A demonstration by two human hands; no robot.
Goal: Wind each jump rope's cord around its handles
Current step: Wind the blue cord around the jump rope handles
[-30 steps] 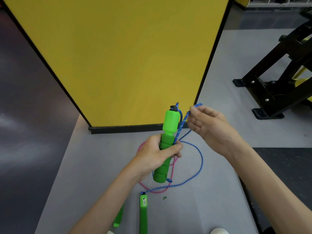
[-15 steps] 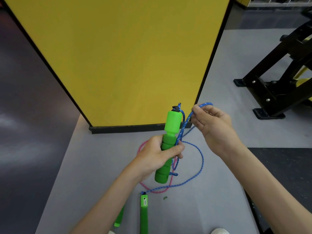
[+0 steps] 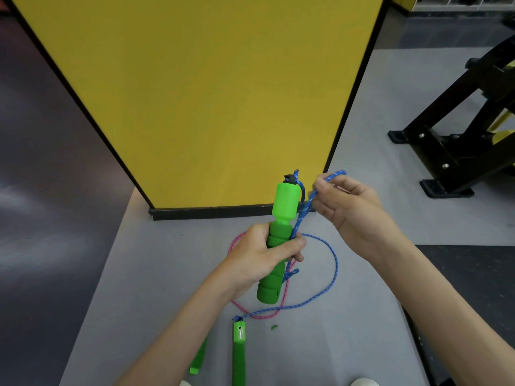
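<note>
My left hand [image 3: 264,254] grips a thick green foam handle [image 3: 278,240] upright above the grey floor, thumb pressing the blue cord [image 3: 331,263] against it. My right hand [image 3: 348,207] pinches a loop of that blue cord just right of the handle's top. The cord runs from the black cap down the handle's side, then loops over the floor to a second green handle [image 3: 239,355] lying near the bottom edge. A pink cord [image 3: 262,314] lies under the blue one, and a third green handle [image 3: 198,360] shows partly behind my left forearm.
A tall yellow panel [image 3: 200,93] with a black base stands right behind the handles. A black metal gym frame [image 3: 457,140] is at the right. A dark mat [image 3: 473,280] borders the grey floor on the right. A small green scrap [image 3: 274,327] lies on the floor.
My right hand lifted the blue loop slightly up and right, then stayed beside the handle's top. The left hand and handle shifted a little to the right.
</note>
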